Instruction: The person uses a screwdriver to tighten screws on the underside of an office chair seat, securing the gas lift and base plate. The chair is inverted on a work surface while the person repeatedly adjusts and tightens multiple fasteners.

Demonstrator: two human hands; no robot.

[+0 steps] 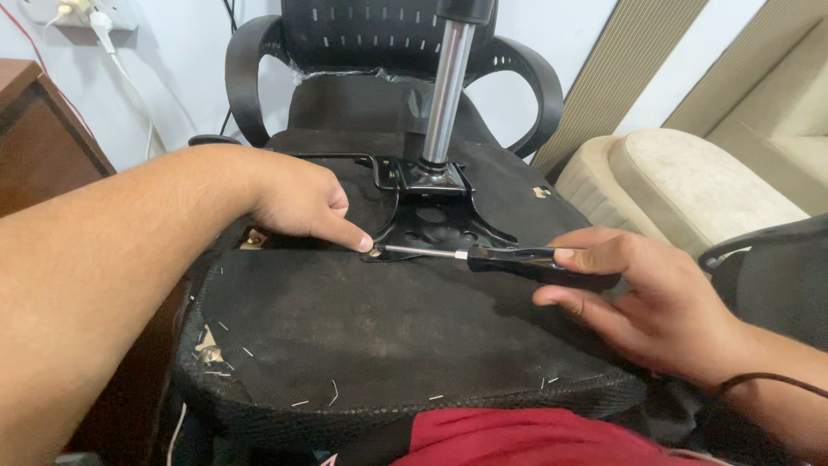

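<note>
Seat underside (371,336): faces up, directly before the person, spanning the middle.
Mounting plate (435,226): on the seat underside, at its centre.
Gas cylinder (447,91): rises from the plate.
Screwdriver (509,259): lies sideways right of the plate, tip at the plate's near edge.
Left hand (297,200): left of the plate, forefinger beside the tip.
Right hand (642,298): right, around the handle.
Second chair (388,52): behind the seat.
Sofa (690,181): behind, right.
Cabinet (43,138): left.

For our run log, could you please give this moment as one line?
left hand: fingertip at bracket | right hand: holds screwdriver | tip at bracket's left corner | seat upturned
</note>
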